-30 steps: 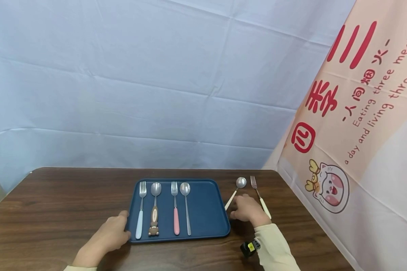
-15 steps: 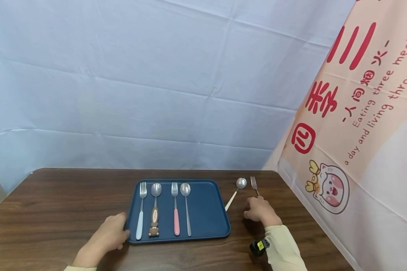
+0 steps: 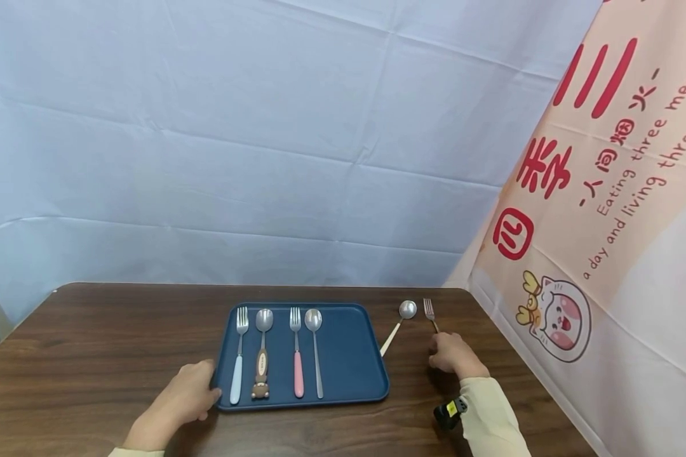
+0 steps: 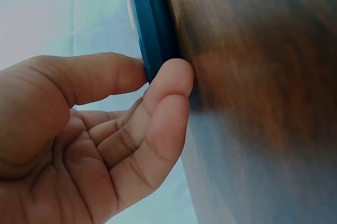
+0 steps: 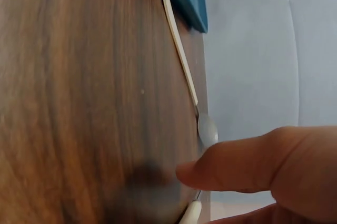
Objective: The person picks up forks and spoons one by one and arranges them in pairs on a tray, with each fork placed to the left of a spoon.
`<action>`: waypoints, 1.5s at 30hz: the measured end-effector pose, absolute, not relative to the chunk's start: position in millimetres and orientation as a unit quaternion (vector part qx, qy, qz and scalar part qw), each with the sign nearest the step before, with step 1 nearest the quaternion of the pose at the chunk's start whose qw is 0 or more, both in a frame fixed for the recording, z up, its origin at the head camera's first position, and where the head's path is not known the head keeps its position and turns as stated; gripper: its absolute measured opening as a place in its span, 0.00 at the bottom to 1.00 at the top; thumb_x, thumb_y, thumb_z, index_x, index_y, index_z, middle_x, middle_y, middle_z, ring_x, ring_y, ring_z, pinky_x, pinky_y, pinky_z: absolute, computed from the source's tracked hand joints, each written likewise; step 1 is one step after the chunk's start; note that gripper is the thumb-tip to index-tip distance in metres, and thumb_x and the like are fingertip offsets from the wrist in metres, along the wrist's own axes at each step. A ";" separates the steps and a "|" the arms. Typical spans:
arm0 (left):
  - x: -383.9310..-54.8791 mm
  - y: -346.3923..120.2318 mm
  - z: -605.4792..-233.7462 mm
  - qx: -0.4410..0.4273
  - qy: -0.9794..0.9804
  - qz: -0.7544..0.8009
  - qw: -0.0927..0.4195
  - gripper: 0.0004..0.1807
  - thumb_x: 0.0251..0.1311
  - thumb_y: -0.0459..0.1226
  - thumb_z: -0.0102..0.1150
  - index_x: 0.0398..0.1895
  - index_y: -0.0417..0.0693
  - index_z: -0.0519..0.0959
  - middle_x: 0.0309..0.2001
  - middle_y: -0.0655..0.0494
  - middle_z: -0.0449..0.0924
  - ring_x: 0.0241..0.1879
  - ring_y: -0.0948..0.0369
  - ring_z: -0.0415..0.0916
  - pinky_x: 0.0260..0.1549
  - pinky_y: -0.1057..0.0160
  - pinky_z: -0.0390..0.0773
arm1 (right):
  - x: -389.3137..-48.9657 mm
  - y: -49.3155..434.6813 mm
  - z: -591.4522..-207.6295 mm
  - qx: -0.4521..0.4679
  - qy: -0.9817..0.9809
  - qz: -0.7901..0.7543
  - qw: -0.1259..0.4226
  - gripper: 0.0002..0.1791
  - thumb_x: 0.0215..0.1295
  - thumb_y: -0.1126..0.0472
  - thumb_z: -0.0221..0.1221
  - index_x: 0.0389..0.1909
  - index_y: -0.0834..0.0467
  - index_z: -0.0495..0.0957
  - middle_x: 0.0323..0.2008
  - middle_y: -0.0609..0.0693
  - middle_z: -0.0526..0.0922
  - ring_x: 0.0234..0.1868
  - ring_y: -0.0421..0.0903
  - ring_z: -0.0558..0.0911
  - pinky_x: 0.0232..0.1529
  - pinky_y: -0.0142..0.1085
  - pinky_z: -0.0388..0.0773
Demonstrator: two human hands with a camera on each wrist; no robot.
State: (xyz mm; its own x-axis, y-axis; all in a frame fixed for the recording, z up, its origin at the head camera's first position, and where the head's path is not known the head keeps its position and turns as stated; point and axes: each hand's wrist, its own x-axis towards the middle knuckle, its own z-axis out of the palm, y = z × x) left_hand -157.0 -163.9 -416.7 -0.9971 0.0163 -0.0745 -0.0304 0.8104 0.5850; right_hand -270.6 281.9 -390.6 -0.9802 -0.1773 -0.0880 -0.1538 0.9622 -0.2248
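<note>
My left hand pinches the left front corner of a dark blue tray; in the left wrist view the thumb meets its rim and a fingertip sits at its underside. On the right, my right hand is over the handle of a fork, hiding most of it in the head view. The right wrist view shows the straight thumb apart from that fork's cream handle. A spoon with a cream handle lies on the table between tray and fork.
Along the tray's left half lie a light-blue-handled fork, a bear-handled spoon, a pink-handled fork and a plain metal spoon. A pale cloth hangs behind the wooden table, with a printed banner at right.
My right hand has moved right, from beside the cream-handled spoon to over the fork's handle. The left hand stays at the tray's corner.
</note>
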 end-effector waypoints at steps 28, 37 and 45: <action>-157.3 -162.3 -412.2 -0.010 0.936 0.346 0.063 0.14 0.54 0.23 0.55 0.42 0.23 0.67 0.14 0.49 0.69 0.10 0.60 0.71 0.10 0.64 0.72 | -270.4 296.1 -396.3 -0.036 0.981 -0.176 0.080 0.06 0.51 0.77 0.51 0.25 0.64 0.72 0.16 0.53 0.73 0.14 0.45 0.73 0.14 0.34 0.71; -158.6 -162.5 -412.0 -0.010 0.937 0.341 0.073 0.18 0.53 0.22 0.54 0.46 0.19 0.64 0.14 0.49 0.69 0.09 0.60 0.71 0.10 0.64 0.73 | -269.0 296.2 -393.7 -0.014 0.968 -0.222 0.117 0.08 0.46 0.78 0.54 0.21 0.61 0.71 0.20 0.53 0.71 0.18 0.47 0.75 0.16 0.37 0.76; -159.4 -162.4 -411.7 -0.011 0.938 0.338 0.080 0.21 0.53 0.22 0.54 0.49 0.18 0.63 0.15 0.48 0.69 0.09 0.60 0.72 0.10 0.64 0.73 | -269.3 297.8 -396.3 -0.007 0.967 -0.225 0.116 0.08 0.45 0.77 0.53 0.19 0.61 0.71 0.18 0.53 0.71 0.16 0.46 0.75 0.16 0.37 0.76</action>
State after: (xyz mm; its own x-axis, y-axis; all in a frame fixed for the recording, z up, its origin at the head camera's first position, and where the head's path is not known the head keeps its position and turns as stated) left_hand -159.4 -162.4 -411.7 -0.9871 0.0328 -0.1569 -0.0747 0.7718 0.6314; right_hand -269.3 297.8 -396.3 -0.9732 -0.0662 -0.2202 0.0379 0.8984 -0.4375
